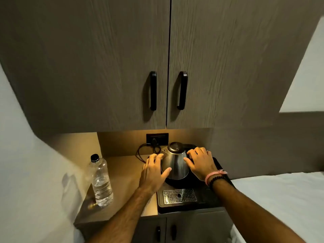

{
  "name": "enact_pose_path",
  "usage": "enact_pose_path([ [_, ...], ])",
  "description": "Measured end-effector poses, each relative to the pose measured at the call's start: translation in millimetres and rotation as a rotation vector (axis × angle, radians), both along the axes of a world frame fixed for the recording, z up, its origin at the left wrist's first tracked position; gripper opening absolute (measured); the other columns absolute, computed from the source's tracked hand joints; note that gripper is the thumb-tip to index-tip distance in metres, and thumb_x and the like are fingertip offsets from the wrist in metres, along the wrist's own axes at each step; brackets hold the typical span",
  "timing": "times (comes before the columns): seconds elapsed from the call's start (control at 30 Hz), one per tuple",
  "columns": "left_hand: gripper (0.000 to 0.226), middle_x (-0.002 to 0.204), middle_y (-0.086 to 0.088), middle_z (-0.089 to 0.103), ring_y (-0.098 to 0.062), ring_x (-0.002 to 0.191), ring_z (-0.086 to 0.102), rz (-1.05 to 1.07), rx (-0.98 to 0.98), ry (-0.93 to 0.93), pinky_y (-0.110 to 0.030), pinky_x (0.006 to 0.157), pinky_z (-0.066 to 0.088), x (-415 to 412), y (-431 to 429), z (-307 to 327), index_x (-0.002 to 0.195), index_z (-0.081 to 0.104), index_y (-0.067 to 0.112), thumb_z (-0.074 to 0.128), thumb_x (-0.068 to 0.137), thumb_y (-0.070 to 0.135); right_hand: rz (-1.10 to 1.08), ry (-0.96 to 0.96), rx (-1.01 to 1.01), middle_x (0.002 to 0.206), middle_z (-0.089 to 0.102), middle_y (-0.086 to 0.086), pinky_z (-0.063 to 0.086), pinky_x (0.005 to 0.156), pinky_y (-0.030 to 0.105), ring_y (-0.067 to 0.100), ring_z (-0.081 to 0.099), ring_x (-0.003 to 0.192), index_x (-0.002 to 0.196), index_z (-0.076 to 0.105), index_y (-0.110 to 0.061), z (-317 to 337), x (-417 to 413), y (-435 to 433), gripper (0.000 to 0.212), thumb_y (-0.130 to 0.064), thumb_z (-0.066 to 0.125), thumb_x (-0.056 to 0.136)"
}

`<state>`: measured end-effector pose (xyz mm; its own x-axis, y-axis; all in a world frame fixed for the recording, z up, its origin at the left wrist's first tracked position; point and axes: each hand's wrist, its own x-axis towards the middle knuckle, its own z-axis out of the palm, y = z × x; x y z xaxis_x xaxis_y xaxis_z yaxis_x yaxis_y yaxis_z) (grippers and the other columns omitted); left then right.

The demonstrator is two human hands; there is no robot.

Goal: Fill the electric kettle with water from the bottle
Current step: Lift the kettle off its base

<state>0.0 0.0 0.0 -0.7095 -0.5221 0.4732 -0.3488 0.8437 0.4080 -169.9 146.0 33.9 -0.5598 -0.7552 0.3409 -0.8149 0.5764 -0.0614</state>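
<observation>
Small nook w/ a wood-tone surface (122, 174) under two grey cabinet doors (105, 58) w/ black handles; a wall socket (157, 139) sits behind, cord plugged in. The steel electric kettle (175, 163) stands upright, lid on, on a black tray (206, 202) w/ a metal drip grate (179, 195) at its near end. Left hand (152, 172) is spread wide, fingers flat against the kettle's left side, thumb on its lower front; grip is not closed round anything. Right hand (201, 162) is also spread wide, fingers over the handle area on the kettle's right, thumb touching the body; bracelets on that wrist. The kettle sits between both grips. The water bottle (100, 181), clear plastic w/ black cap on, stands upright well left of the left grip, near the surface's edge.
</observation>
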Motion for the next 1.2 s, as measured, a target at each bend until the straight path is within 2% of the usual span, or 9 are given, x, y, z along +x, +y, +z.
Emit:
enact_pose_path([
  [0.1,0.075,0.137,-0.004,0.049,-0.019,0.121,0.051,0.018,0.211,-0.002,-0.031,0.096,0.047,-25.1,-13.9,6.9,0.142,0.042,0.020,0.071,0.081,0.053,-0.051,-0.148,0.005,0.128,0.063,0.006,0.048,0.101,0.047,0.028,0.055,0.124,0.125,0.063,-0.021,8.1,-24.7,-22.6,0.046,-0.057,0.047,0.101],
  [0.2,0.095,0.145,-0.006,0.044,-0.023,0.131,0.045,0.014,0.415,-0.072,-0.038,0.105,0.044,-54.3,-29.0,13.3,0.148,0.035,0.018,0.080,0.071,0.054,-0.073,-0.282,0.053,0.135,0.059,0.006,0.044,0.109,0.046,0.029,0.052,0.130,0.132,0.060,-0.022,13.3,-45.9,-50.2,0.055,-0.064,0.049,0.098],
  [0.47,0.130,0.159,-0.010,0.029,-0.029,0.146,0.026,0.008,0.633,-0.146,-0.045,0.114,0.033,-106.6,-50.9,7.4,0.156,0.015,0.013,0.089,0.057,0.052,-0.149,-0.612,0.112,0.149,0.052,0.019,0.043,0.115,0.053,0.038,0.043,0.141,0.140,0.056,-0.010,-3.9,-81.6,-103.9,0.082,-0.073,0.061,0.088],
  [0.57,0.130,0.159,-0.009,0.030,-0.029,0.147,0.025,0.028,0.668,-0.119,-0.046,0.114,0.029,-115.0,-50.4,1.1,0.155,0.017,0.012,0.091,0.055,0.051,-0.174,-0.616,0.154,0.145,0.056,0.019,0.047,0.113,0.054,0.039,0.050,0.138,0.138,0.058,-0.009,-8.3,-92.7,-110.2,0.088,-0.078,0.061,0.084],
  [0.7,0.126,0.158,-0.010,0.033,-0.028,0.146,0.028,0.101,0.696,-0.046,-0.049,0.116,0.031,-119.2,-46.9,-8.4,0.154,0.023,0.010,0.092,0.055,0.047,-0.115,-0.559,0.163,0.117,0.070,0.015,0.056,0.098,0.047,0.033,0.064,0.109,0.112,0.067,-0.009,-13.2,-100.1,-112.7,0.070,-0.074,0.058,0.088],
  [0.87,0.125,0.154,-0.010,0.040,-0.027,0.142,0.035,0.107,0.766,0.031,-0.047,0.114,0.035,-119.5,-48.0,-13.1,0.152,0.029,0.011,0.095,0.051,0.042,-0.070,-0.587,0.100,0.101,0.071,0.014,0.054,0.089,0.042,0.033,0.066,0.098,0.098,0.071,-0.008,-15.5,-105.3,-111.3,0.064,-0.068,0.048,0.095],
  [0.93,0.128,0.154,-0.010,0.039,-0.028,0.142,0.034,0.117,0.809,0.056,-0.047,0.114,0.035,-118.6,-49.0,-14.9,0.152,0.028,0.013,0.097,0.048,0.042,-0.084,-0.640,0.063,0.104,0.072,0.016,0.049,0.087,0.041,0.036,0.066,0.098,0.101,0.072,-0.008,-12.9,-107.3,-107.2,0.066,-0.066,0.041,0.100],
  [1.07,0.129,0.155,-0.007,0.035,-0.028,0.143,0.030,0.144,0.915,0.088,-0.045,0.111,0.033,-117.3,-47.8,-23.5,0.152,0.029,0.017,0.096,0.046,0.046,-0.108,-0.878,-0.115,0.138,0.066,0.020,0.043,0.099,0.041,0.041,0.060,0.126,0.130,0.065,-0.011,-21.0,-121.0,-89.1,0.054,-0.049,0.034,0.109],
  [1.2,0.112,0.140,0.000,0.051,-0.021,0.132,0.045,0.110,1.001,0.141,-0.035,0.099,0.040,-120.5,-45.7,-32.7,0.141,0.044,0.022,0.098,0.045,0.040,-0.133,-1.099,-0.300,0.141,0.064,0.013,0.038,0.097,0.042,0.030,0.056,0.116,0.123,0.064,-0.024,-36.4,-124.0,-72.1,0.055,-0.067,0.037,0.102],
])
